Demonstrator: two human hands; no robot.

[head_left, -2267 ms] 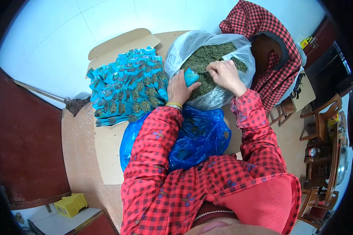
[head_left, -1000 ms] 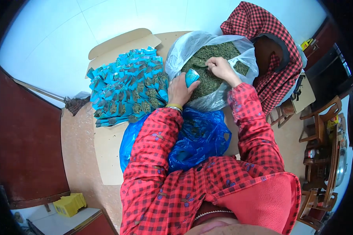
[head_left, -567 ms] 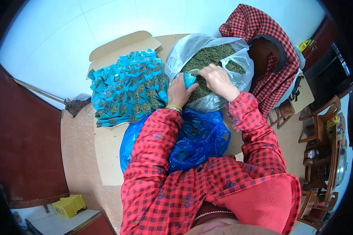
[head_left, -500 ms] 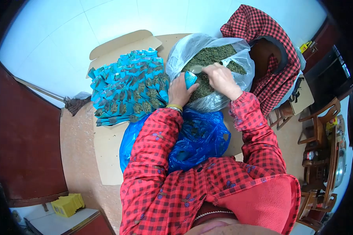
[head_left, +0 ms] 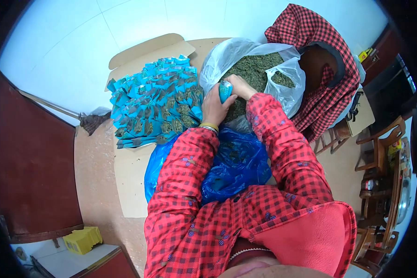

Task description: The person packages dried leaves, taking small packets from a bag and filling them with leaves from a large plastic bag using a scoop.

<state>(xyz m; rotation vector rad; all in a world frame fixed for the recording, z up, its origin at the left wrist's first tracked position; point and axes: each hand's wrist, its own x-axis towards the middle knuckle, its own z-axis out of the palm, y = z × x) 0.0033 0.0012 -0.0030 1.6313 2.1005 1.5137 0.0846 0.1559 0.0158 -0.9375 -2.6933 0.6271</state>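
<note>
My left hand [head_left: 213, 107] is wrapped around a small blue packet [head_left: 225, 94], held upright over the near left edge of a clear plastic bag [head_left: 211, 59]. Inside that bag lies a heap of dried, chopped green leaves [head_left: 255, 66]. My right hand [head_left: 242, 86] is closed beside the packet's top. It grips a spoon, whose bowl is mostly hidden at the packet's mouth. To the left, many blue packets [head_left: 148, 99] stand in tight rows, several with dried leaves showing at their open tops. A blue plastic bag [head_left: 236, 160] lies below my forearms.
Flattened cardboard [head_left: 130, 185] lies beneath the packets and bags. A red-and-black checked cloth [head_left: 326, 34] covers something beside the clear bag. Wooden chairs [head_left: 384, 139] stand at the right. A yellow box [head_left: 82, 240] sits on a cabinet at the lower left.
My right hand has moved left and slightly down with the spoon, from above the leaves to the mouth of the packet. My left hand keeps its hold on the packet.
</note>
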